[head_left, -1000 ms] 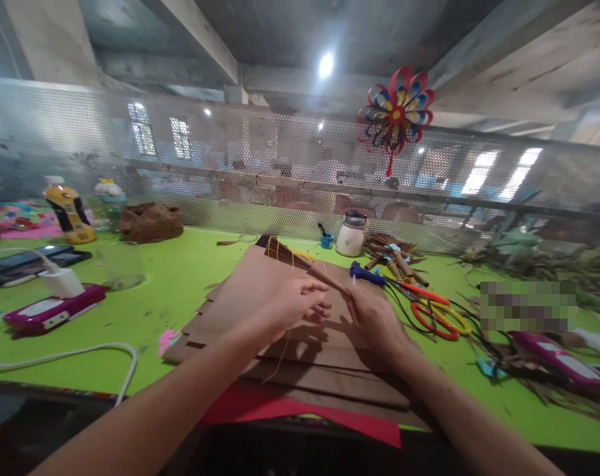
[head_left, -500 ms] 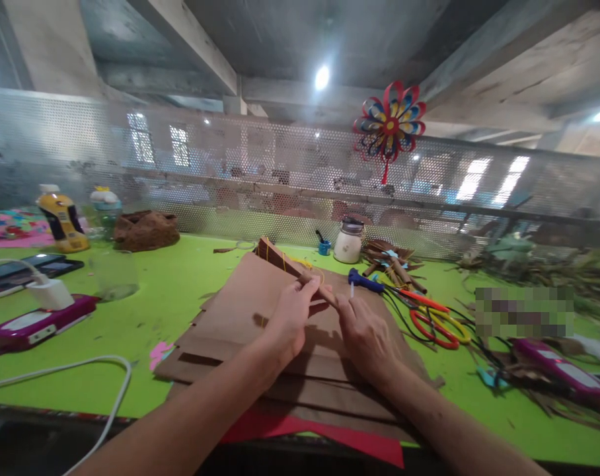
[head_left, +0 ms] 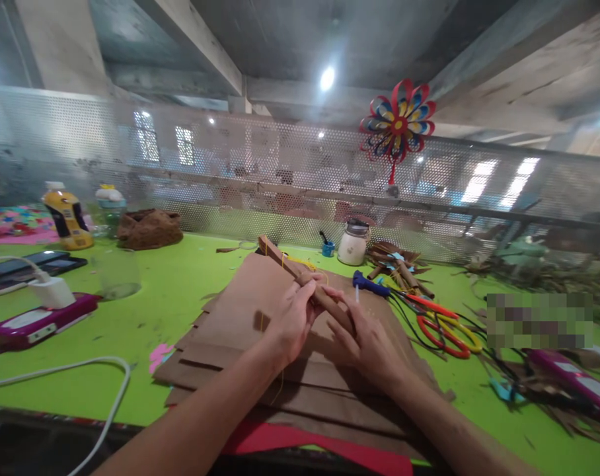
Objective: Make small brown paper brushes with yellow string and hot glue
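- Left hand (head_left: 294, 320): closed around the brown stick (head_left: 330, 307) near its middle, thumb laid along the top.
- Right hand (head_left: 372, 340): placed about the near end of the stick, fingers partly extended, with some fingertips close to the left hand; whether it grips the stick firmly cannot be told.
- Stick: held obliquely above the stack of brown sheets (head_left: 248, 284), its wider far end tilted toward the upper left and bound with yellow thread (head_left: 304, 263).
- Stack: unevenly layered on the green surface (head_left: 178, 287), with a red sheet (head_left: 290, 437) showing beneath its near edge.
- Right of the hands: a blue-handled tool (head_left: 372, 284) with a white tip, near orange and yellow looped handles (head_left: 456, 351) and dark cables.
- Beyond the tool: a pile of brown rolled pieces (head_left: 408, 276), beside a white jar (head_left: 352, 246) with a grey lid; a small blue pot (head_left: 328, 249) stands just to the jar's left.
- Left side: a clear cup (head_left: 117, 276), a purple power strip (head_left: 37, 325) bearing a white plug (head_left: 51, 292), and a yellow bottle (head_left: 71, 221), upright.
- Background: a perforated screen (head_left: 201, 182), before which hangs a multicoloured flower ornament (head_left: 398, 124) with a red tassel.
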`<state>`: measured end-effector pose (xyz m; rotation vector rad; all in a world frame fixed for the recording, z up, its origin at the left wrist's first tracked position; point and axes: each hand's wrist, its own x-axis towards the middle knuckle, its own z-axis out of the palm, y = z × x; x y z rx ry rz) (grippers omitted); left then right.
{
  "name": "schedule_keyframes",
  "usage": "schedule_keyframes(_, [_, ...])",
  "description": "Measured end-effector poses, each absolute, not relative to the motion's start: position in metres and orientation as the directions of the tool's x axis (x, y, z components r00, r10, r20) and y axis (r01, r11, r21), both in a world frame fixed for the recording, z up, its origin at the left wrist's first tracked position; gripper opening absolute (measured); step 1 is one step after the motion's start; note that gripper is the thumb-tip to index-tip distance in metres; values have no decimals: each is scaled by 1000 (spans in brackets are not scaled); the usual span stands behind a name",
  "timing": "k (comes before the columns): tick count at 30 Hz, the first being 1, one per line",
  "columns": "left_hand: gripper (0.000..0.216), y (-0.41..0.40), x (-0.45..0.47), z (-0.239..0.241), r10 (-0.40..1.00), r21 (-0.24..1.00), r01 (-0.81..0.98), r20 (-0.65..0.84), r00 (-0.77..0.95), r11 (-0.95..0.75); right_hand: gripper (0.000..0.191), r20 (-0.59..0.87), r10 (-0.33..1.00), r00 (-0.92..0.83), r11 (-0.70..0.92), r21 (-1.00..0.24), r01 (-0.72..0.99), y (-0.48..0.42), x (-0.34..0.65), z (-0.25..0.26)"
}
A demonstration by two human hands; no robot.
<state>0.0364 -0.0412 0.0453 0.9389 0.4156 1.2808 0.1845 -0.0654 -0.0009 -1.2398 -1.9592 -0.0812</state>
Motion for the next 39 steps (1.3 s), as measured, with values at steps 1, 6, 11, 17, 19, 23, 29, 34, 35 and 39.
schedule_keyframes(1, [20, -41, 35, 44, 922, 779, -627, 244, 299, -3, 45, 618, 764, -185, 505, -395, 768, -68, 184, 2])
schedule_keyframes(6, [22, -43, 26, 49, 845, 771, -637, 344, 409, -6, 34, 479, 866, -144, 457, -640, 617, -78, 181, 13])
schedule_keyframes(11, [23, -51, 22, 56, 755, 768, -640, 404, 516, 27, 34, 393, 874, -285, 485, -693, 533, -82, 179, 7])
schedule_keyframes(17, [20, -57, 28, 53, 783, 759, -650, 416, 463, -19, 26, 590, 753, -292, 558, -336, 759, -85, 178, -6])
schedule_keyframes(19, [19, -58, 30, 52, 788, 753, -656, 428, 442, -41, 26, 645, 701, -305, 552, -219, 804, -84, 177, -10])
schedule_keyframes(23, [18, -61, 29, 55, 782, 760, -647, 440, 442, -62, 25, 705, 629, -329, 563, -120, 818, -83, 176, -16])
schedule_keyframes(29, [26, -62, 24, 60, 766, 790, -612, 417, 490, -38, 22, 626, 721, -298, 578, -307, 756, -86, 176, -14])
schedule_keyframes(34, [22, -54, 22, 56, 799, 746, -664, 371, 473, 46, 28, 393, 875, -281, 482, -762, 433, -89, 170, -4])
schedule_keyframes(35, [22, -52, 22, 54, 805, 734, -676, 362, 471, 66, 30, 330, 894, -304, 428, -829, 359, -89, 169, -1])
schedule_keyframes(39, [30, -44, 22, 47, 801, 676, -716, 326, 503, 174, 31, 289, 918, -272, 373, -863, 340, -86, 169, 2])
